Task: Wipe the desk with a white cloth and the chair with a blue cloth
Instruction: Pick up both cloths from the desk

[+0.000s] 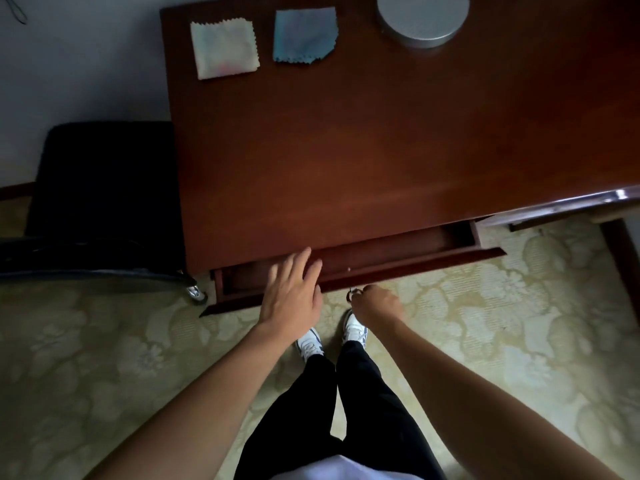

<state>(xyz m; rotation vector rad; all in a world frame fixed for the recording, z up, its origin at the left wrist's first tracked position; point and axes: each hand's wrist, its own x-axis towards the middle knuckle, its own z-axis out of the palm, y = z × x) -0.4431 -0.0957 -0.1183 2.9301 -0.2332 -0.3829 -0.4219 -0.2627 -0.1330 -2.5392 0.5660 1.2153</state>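
Note:
A white cloth (pixel 224 48) and a blue cloth (pixel 304 35) lie flat side by side at the far left of the dark wooden desk (pixel 363 133). A black chair (pixel 104 188) stands left of the desk. The desk's drawer (pixel 398 256) is pulled partly out. My left hand (pixel 292 294) hovers with fingers spread over the drawer's left part, holding nothing. My right hand (pixel 375 304) is closed on the small metal drawer handle (pixel 352 293) under the drawer front. Both hands are far from the cloths.
A round grey object (pixel 422 19) sits at the desk's far edge, right of the blue cloth. The floor is patterned beige carpet (pixel 502 323). My legs and white shoes (pixel 332 337) stand just before the drawer. A chair caster (pixel 194 292) is by the drawer's left corner.

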